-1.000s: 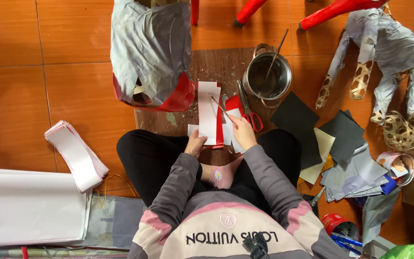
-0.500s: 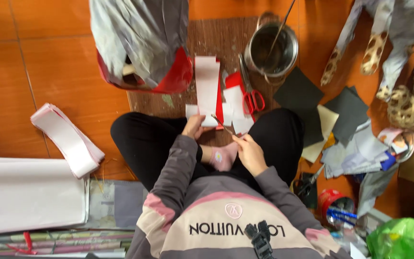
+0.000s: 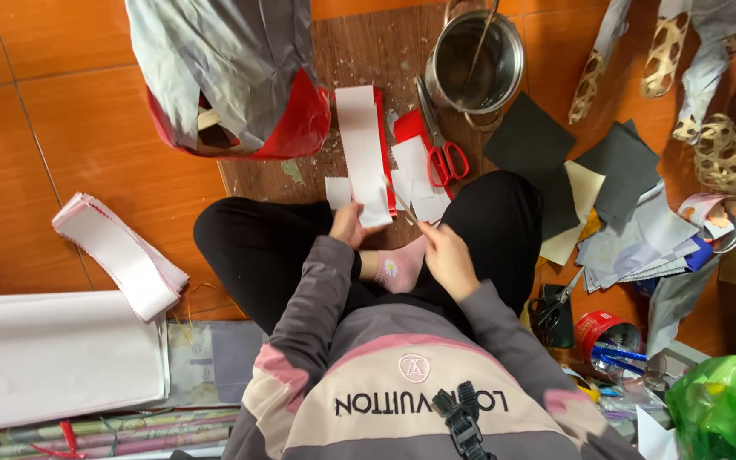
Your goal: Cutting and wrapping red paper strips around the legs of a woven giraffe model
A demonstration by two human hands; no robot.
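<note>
Both hands have come back close to the lap: left hand [image 3: 349, 226] pinches the white paper strip [image 3: 363, 153], right hand [image 3: 446, 255] now grips a thin stick [image 3: 402, 204] touching it.

The person sits cross-legged, both arms bent at the elbows and reaching forward over the lap, sleeves down to the wrists. The left hand [image 3: 347, 226] lies just above the left knee, fingers curled and pinched shut, thumb on top. The right hand [image 3: 446, 255] sits a little lower and nearer the body, above the right shin, fingers closed in a pen-like grip with the knuckles up. The two hands are near each other but apart, the forearms converging toward the middle.
</note>
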